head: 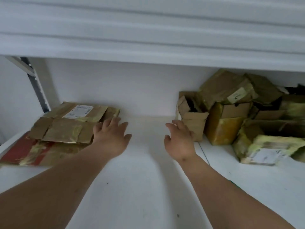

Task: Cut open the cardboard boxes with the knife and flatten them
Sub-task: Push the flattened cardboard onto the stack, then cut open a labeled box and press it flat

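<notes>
**Both hands reach across the white table between two piles of cardboard**

Head view: the left hand point(110, 135) stretches forward with fingers spread and nearly straight, holding nothing, its fingertips at the right edge of the flattened cardboard boxes point(66, 128) stacked on the left of the table point(140, 187). The right hand point(179, 140) is also extended and relaxed, gripping nothing, its fingers touching or just beside a small open cardboard box point(193, 120). Behind that box, a heap of taped, unflattened boxes point(244, 113) fills the right side. No knife shows in this view.
</notes>
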A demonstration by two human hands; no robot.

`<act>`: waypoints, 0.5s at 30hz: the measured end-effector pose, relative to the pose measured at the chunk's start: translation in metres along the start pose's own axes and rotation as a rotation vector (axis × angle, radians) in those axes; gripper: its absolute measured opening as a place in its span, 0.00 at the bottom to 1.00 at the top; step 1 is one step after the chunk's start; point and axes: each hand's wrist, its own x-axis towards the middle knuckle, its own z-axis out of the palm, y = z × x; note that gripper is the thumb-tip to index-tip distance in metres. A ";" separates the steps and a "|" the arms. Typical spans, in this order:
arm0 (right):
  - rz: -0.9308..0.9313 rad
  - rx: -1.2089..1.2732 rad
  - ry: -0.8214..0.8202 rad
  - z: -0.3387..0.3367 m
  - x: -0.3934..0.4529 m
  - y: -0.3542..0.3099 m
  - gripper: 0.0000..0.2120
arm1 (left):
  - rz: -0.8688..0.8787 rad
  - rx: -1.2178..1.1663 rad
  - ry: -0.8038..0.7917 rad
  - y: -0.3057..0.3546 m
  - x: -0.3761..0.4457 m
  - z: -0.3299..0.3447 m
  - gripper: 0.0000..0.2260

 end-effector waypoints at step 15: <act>0.085 0.005 0.141 -0.042 0.039 0.102 0.12 | -0.058 0.042 -0.111 0.083 -0.008 0.015 0.26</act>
